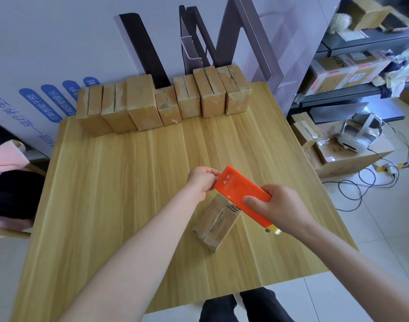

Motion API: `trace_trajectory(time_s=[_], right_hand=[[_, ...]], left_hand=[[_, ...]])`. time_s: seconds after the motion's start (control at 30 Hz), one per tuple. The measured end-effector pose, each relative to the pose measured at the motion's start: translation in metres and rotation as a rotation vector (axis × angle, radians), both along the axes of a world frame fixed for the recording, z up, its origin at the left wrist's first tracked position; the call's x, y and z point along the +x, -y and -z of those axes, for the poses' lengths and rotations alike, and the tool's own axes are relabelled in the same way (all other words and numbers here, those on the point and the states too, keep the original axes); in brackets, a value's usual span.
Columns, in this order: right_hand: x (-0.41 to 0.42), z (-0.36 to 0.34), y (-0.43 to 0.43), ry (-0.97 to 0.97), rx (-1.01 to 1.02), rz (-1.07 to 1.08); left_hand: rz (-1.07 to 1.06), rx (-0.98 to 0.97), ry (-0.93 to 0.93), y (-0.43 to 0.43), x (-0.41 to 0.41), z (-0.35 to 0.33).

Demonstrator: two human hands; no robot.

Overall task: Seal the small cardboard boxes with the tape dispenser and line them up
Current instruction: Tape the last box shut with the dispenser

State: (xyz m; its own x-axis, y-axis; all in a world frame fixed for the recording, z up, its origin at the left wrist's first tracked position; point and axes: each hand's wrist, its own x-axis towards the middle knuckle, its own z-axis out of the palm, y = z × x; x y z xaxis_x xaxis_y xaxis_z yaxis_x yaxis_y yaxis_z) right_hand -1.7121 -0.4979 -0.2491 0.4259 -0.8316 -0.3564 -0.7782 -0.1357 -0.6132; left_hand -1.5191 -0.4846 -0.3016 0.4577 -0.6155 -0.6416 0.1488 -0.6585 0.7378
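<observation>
A row of small cardboard boxes [161,102] stands upright along the far edge of the wooden counter [105,194], side by side and touching, running from far left to far right against the wall. Most show tape across their seams, so the bulk of the sealing and lining up looks finished, though I cannot tell whether every one is fully taped.

One more box [214,223] lies flat near the middle of the counter, slightly right, well apart from the row. Its top flaps meet along a seam that seems only partly covered; the far end is hidden under the tool.

The orange tape dispenser [241,194] is held just above that box, tilted, its low end over the box's far end. The right hand [278,208] grips the dispenser's near end, fingers wrapped around it. The left hand [202,181] pinches its far end between thumb and fingers.

By my reckoning this is the last box in sight: it needs its seam taped, then standing up at one end of the far row.
</observation>
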Motion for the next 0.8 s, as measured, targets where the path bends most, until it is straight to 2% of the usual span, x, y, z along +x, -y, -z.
trace_trajectory(time_s=[0.1, 0.2, 0.37, 0.6, 0.8], right_hand=[[-0.025, -0.001, -0.002, -0.019, 0.056, 0.044], [-0.052, 0.003, -0.006, 0.007, 0.161, 0.108], [-0.062, 0.031, -0.005, -0.251, 0.075, 0.032], [-0.062, 0.055, -0.006, -0.303, 0.102, 0.028], [-0.064, 0.069, -0.005, -0.343, 0.126, 0.048]], left_hand=[[-0.043, 0.012, 0.123, -0.003, 0.007, 0.013], [-0.068, 0.044, 0.170, -0.009, 0.017, 0.030], [-0.064, 0.064, 0.229, -0.015, 0.001, 0.051], [-0.037, 0.069, 0.350, -0.019, -0.009, 0.068], [-0.010, 0.063, 0.372, -0.017, -0.015, 0.077]])
